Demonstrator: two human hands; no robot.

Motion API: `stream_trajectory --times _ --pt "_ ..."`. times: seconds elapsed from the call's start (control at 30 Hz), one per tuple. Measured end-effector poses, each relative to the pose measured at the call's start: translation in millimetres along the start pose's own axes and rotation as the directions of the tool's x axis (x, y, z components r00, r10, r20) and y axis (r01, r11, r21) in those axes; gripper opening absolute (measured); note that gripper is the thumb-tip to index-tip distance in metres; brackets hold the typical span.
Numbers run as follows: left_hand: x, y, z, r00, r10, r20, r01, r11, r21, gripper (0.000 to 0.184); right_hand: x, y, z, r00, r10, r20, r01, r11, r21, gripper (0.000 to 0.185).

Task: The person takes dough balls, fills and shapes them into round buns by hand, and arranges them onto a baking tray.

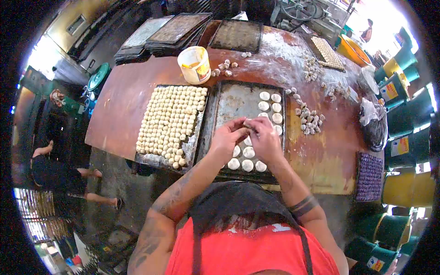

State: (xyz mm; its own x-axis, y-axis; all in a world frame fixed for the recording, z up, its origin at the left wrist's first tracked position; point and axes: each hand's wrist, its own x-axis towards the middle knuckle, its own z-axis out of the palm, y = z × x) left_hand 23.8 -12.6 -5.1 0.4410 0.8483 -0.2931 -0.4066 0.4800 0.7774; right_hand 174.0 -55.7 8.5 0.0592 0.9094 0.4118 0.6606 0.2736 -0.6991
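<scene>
Over the middle tray (229, 103), my left hand (230, 134) and my right hand (265, 140) meet with fingers pinched together. Something small and greyish seems to sit between the fingertips, too hidden to name. Flat white dough rounds (247, 165) lie on the tray's right side and near edge, some partly covered by my hands. To the left, a second tray (198, 137) holds rows of small pale dough balls (169, 119). Loose floury lumps (311, 121) are heaped on the table right of the middle tray.
Beyond the trays stands a white bucket (194, 68) with yellow smears. Stacked dark trays (178, 34) are at the far left of the table (119, 101). A purple-filled tray (369, 176) and a plastic bag (373, 123) are at the right. Another person (59, 174) is at the left.
</scene>
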Motion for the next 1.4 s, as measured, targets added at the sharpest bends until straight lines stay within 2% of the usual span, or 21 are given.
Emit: stream_trajectory --times 0.07,0.17,0.2,0.3,0.33,0.47,0.5,0.57,0.6,0.67,0.7,0.73,0.87,1.0,1.1,1.13,1.23,1.27,1.3,1.37,1.4 --pt "0.3 1.7 1.3 1.000 0.002 0.002 -0.002 0.999 0.042 0.037 -6.0 2.3 -1.0 0.995 -0.098 0.014 0.099 0.994 -0.054 0.035" --pt "6.4 3.6 0.9 0.995 0.076 0.062 -0.084 0.986 0.142 0.039 5.9 -2.6 -25.4 0.972 0.216 0.092 -0.228 0.960 0.164 0.036" --pt "7.8 4.7 3.3 0.990 0.121 0.070 -0.131 0.979 0.158 0.036 0.2 33.4 -19.8 0.906 0.298 0.300 -0.390 0.864 0.319 0.034" --pt "-2.0 12.1 18.4 0.997 0.064 0.054 -0.065 0.997 0.030 0.031 -5.8 40.5 -6.9 0.917 0.347 0.199 -0.388 0.648 0.656 0.026" --pt "-5.1 16.0 24.3 0.999 0.012 0.051 -0.010 0.999 -0.046 0.030 -1.6 24.1 -14.3 0.908 0.347 0.233 -0.378 0.444 0.812 0.021" --pt "-3.5 34.4 29.4 0.990 0.140 0.003 -0.136 0.954 0.267 0.020 6.0 -15.6 0.5 0.835 0.537 0.124 -0.369 0.377 0.850 0.019" --pt "-5.2 34.2 26.8 0.943 0.331 0.044 -0.308 0.810 0.500 0.020 8.2 -15.1 -0.3 0.851 0.520 0.076 -0.356 0.463 0.812 0.019" --pt "-13.0 28.1 23.3 0.748 0.614 0.251 -0.514 0.297 0.805 0.020 15.7 -11.3 -5.1 0.883 0.469 -0.007 -0.328 0.628 0.706 0.019" --pt "-19.4 26.2 28.6 0.730 0.638 0.245 -0.529 0.300 0.794 0.022 21.1 -29.2 -16.7 0.928 0.342 -0.146 -0.287 0.908 0.304 0.022" --pt "-15.1 23.3 26.7 0.913 0.408 -0.001 -0.381 0.853 0.357 0.027 20.8 -30.4 -13.0 0.974 0.135 -0.184 -0.113 0.986 0.123 0.025" --pt "-12.4 23.5 24.9 0.973 0.227 -0.045 -0.225 0.973 0.049 0.029 19.0 -31.4 -10.9 0.981 0.031 -0.191 -0.026 0.999 0.030 0.026" --pt "-8.1 31.8 17.7 0.997 0.073 0.027 -0.070 0.994 -0.080 0.034 15.0 -35.7 -9.7 0.984 -0.079 -0.158 0.080 0.997 -0.004 0.028" --pt "-7.3 40.8 -2.5 0.996 0.077 -0.037 -0.075 0.996 0.045 0.036 21.7 -36.1 -18.8 0.994 -0.106 0.025 0.107 0.993 -0.053 0.031" --pt "-14.1 28.4 6.0 0.975 -0.056 0.213 0.079 0.991 -0.103 0.027 35.2 -26.5 -10.9 0.940 -0.275 0.201 0.223 0.943 0.249 0.034" --pt "-10.8 11.7 -8.2 0.957 -0.176 0.231 0.223 0.955 -0.195 0.027 31.2 -17.7 -8.0 0.955 -0.244 0.167 0.215 0.961 0.176 0.032" --pt "-17.2 10.1 1.6 0.970 -0.167 0.174 0.205 0.953 -0.225 0.027 21.2 -15.2 4.3 0.996 -0.002 0.087 -0.014 0.983 0.181 0.030" --pt "-19.1 5.5 -2.6 0.978 -0.196 0.077 0.205 0.969 -0.137 0.031 -0.2 5.4 30.9 0.987 0.118 0.105 -0.148 0.924 0.354 0.033" --pt "-9.2 -5.6 -18.0 0.982 -0.187 0.018 0.187 0.969 -0.162 0.034 -7.9 7.9 37.5 0.981 0.149 0.128 -0.178 0.950 0.256 0.042" --pt "-11.8 -3.9 -19.8 0.991 -0.072 -0.112 0.059 0.991 -0.116 0.033 -15.0 10.8 38.4 0.916 0.298 0.269 -0.383 0.850 0.363 0.048" --pt "-11.8 -11.0 -26.8 0.931 0.280 -0.236 -0.120 0.843 0.525 0.035 -20.3 41.2 57.9 0.919 0.342 0.198 -0.395 0.788 0.473 0.040" --pt "-16.6 -13.4 -27.1 0.949 0.275 -0.155 -0.108 0.745 0.659 0.039 -25.0 62.8 68.7 0.899 0.373 0.229 -0.437 0.767 0.469 0.031"
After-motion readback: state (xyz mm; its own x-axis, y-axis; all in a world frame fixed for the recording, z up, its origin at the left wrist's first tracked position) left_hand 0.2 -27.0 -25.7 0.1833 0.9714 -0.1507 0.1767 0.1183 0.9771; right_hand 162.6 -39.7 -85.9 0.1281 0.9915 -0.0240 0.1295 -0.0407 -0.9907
